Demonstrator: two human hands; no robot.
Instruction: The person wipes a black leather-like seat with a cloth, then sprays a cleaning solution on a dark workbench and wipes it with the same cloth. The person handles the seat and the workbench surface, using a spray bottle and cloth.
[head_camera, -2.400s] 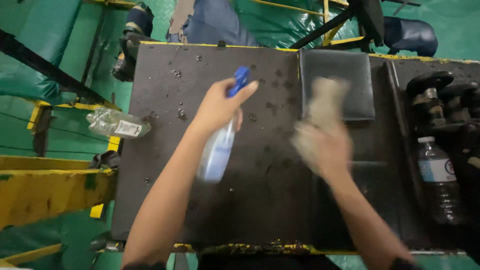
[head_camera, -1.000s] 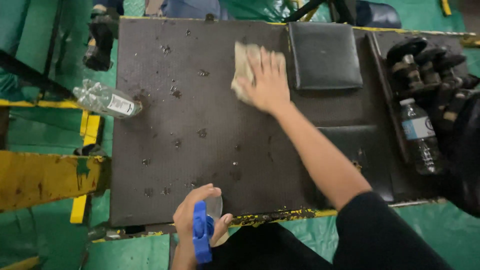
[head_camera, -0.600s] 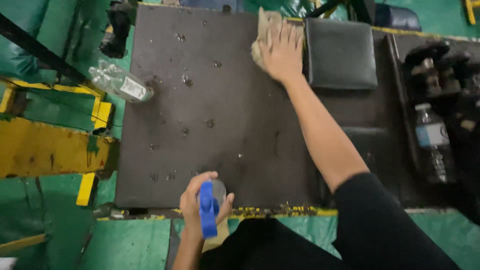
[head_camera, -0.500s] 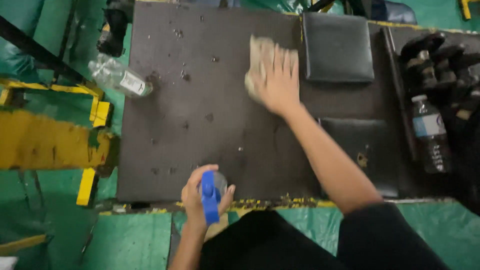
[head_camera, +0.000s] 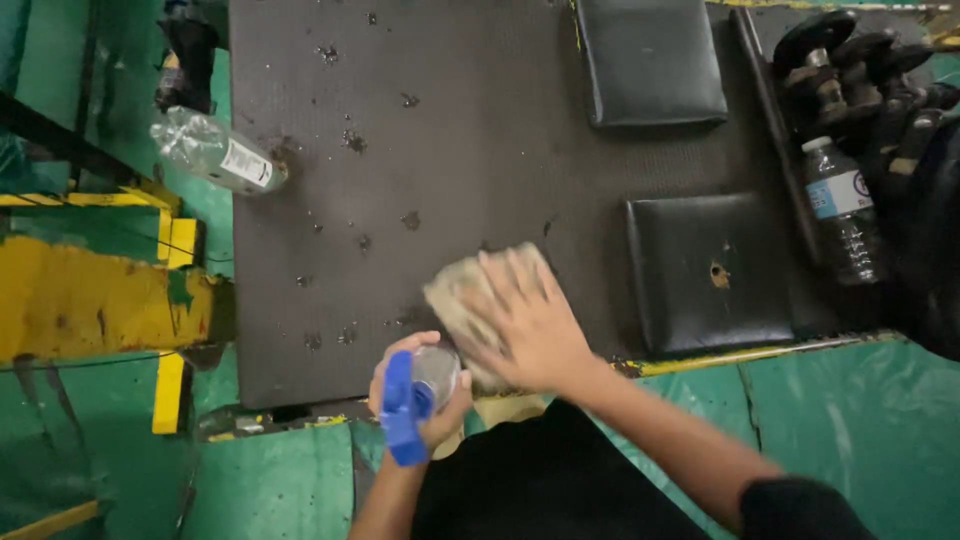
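My right hand (head_camera: 530, 320) presses a crumpled beige cloth (head_camera: 455, 300) flat onto a dark rubber mat (head_camera: 440, 150), close to the mat's near edge. My left hand (head_camera: 420, 395) grips a clear spray bottle with a blue trigger head (head_camera: 402, 410), held just in front of that edge, next to the right hand. Small pits and spots are scattered over the mat's left half.
Two black cushion pads (head_camera: 650, 60) (head_camera: 705, 270) lie on the mat's right side. A capped plastic water bottle (head_camera: 838, 210) stands beside dark machine parts (head_camera: 860, 70) at far right. A crushed clear bottle (head_camera: 215, 152) lies at the left edge, by yellow metal framing (head_camera: 90, 295). Green floor surrounds.
My right hand has dragged the cloth from the mat's far edge down to the near edge. The left hand pulled the spray bottle back from over the mat to the front edge.
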